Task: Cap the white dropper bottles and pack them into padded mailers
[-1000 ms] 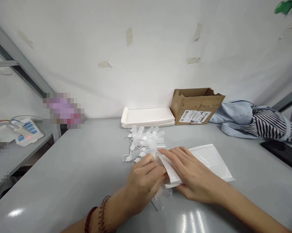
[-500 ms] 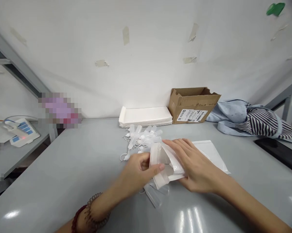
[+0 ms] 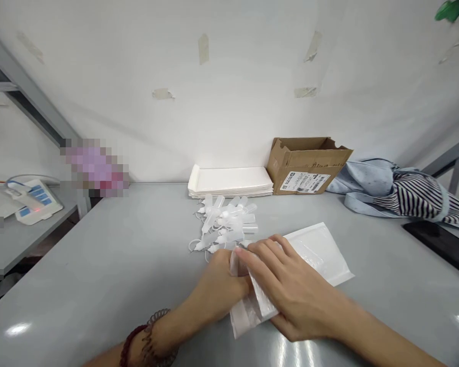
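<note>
A white padded envelope [image 3: 323,253] is held slanted above the front middle of the table, its mouth towards me. My left hand [image 3: 222,284] grips the left side of the mouth, its thumb pushed inside the opening. My right hand [image 3: 290,288] wraps over the envelope's upper side, with the fingers bent and the thumb underneath. What the envelope contains is hidden. Just beyond both hands lies a loose heap of small translucent squeeze bottles [image 3: 229,221] with white caps and thin looped straps.
Against the wall stand a stack of white padded envelopes [image 3: 231,179] and an open cardboard box [image 3: 309,165]. On the right lie a blue and striped cloth bundle [image 3: 412,191] and a black phone-like slab [image 3: 439,244]. A white and blue device [image 3: 38,203] sits on the left shelf.
Both hands and the envelope have come lower and nearer to me. The left thumb has gone deeper into the mouth, which has narrowed. More bottles of the heap now show.
</note>
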A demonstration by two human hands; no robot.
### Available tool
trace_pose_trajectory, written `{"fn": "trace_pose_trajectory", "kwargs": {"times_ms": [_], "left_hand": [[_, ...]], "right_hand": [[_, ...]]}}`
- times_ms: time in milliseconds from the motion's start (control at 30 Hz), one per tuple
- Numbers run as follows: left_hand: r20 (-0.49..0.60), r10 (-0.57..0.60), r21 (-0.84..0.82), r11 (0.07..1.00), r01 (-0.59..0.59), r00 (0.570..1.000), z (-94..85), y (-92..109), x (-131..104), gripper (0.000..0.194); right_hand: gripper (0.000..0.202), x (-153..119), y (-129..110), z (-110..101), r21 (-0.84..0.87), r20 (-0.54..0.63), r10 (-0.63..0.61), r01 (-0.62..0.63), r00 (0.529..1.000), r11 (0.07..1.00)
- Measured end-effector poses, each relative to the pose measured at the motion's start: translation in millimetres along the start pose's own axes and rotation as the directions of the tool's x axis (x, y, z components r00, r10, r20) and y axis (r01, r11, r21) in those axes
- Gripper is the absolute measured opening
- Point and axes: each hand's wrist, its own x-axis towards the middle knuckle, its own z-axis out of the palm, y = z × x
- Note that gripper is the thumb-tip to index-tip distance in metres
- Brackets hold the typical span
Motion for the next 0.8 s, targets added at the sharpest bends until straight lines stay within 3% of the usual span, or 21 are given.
{"fn": "trace_pose_trajectory", "kwargs": {"times_ms": [167, 333, 567, 700, 767, 800], "left_hand": [[-0.050, -0.032, 0.020, 0.999, 0.033, 0.998, -2.6, 1.6, -0.3, 0.005], [-0.134, -0.108, -0.042, 0.994, 0.104, 0.985, -15.4, 0.0, 4.5, 0.014], [-0.066, -0.114, -0.007, 0.994, 0.114, 0.991, -34.8, 5.0, 7.0, 0.021], [-0.123, -0.010, 0.004, 1.000, 0.010, 0.992, -35.9, 7.9, 4.6, 0.024], [-0.160, 0.170, 0.088, 0.984, -0.157, 0.972, -35.4, 7.5, 2.0, 0.025], [-0.154, 0.315, 0.186, 0.940, -0.286, 0.937, -35.2, 6.5, 0.8, 0.023]], "right_hand": [[0.073, -2.6, -6.8, 5.1, -0.142, -0.119, -0.003, -0.015, 0.993, 0.990], [0.048, -4.6, -6.1, 17.4, -0.376, -0.320, -0.052, -0.077, 0.946, 0.923], [0.046, -1.5, 0.7, 27.8, -0.370, -0.247, 0.070, -0.161, 0.967, 0.915], [0.044, 0.6, 4.8, 27.2, -0.347, -0.263, 0.100, -0.191, 0.959, 0.918], [0.039, 0.0, 7.9, 23.9, -0.351, -0.321, 0.043, -0.161, 0.946, 0.923], [0.035, -0.7, 9.5, 21.9, -0.350, -0.351, 0.011, -0.142, 0.936, 0.926]]}}
